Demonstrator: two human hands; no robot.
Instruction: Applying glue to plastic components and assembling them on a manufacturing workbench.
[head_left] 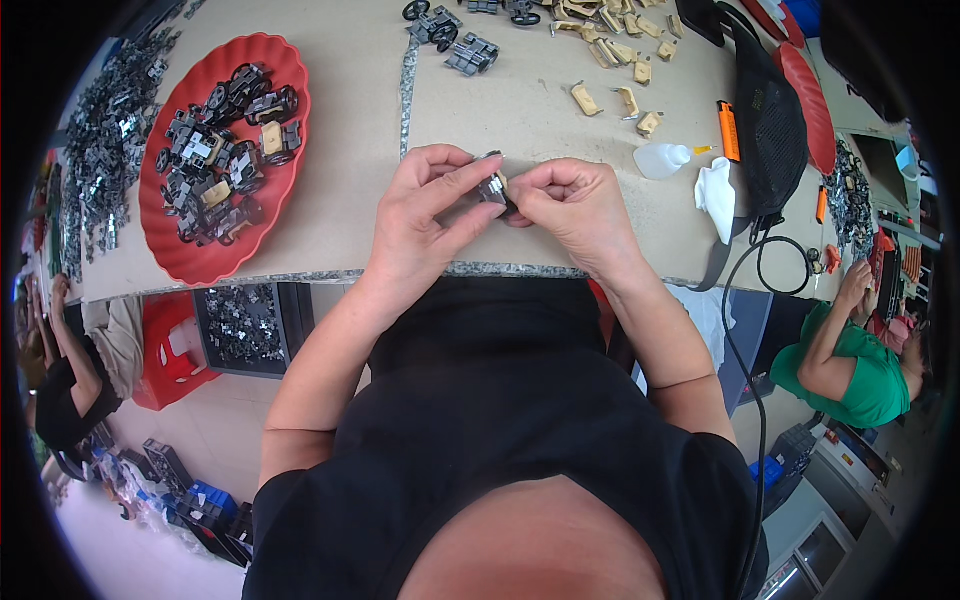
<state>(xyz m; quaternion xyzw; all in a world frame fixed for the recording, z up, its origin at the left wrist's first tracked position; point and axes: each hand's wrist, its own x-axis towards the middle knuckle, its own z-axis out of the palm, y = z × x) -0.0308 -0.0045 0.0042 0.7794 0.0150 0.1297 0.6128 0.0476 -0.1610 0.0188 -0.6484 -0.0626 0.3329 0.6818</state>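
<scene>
Thumb and fingers of the left hand [425, 205] are pinching a small dark-and-silver part [493, 187] over the counter [345, 150], seemingly steadying it for the right hand [580, 200], whose fingertips are gripping its right side; they are hiding whether a separate piece sits there. Just to the right, a white bottle [660, 160] with a yellow tip is lying near a white cloth [715, 195], probably for easy reach. Loose tan pieces [586, 99] are lying farther off, apparently spread for picking singly. Leftward, a red scalloped tray [285, 190] is holding jumbled wheeled assemblies [200, 145], its raised rim likely containing them.
</scene>
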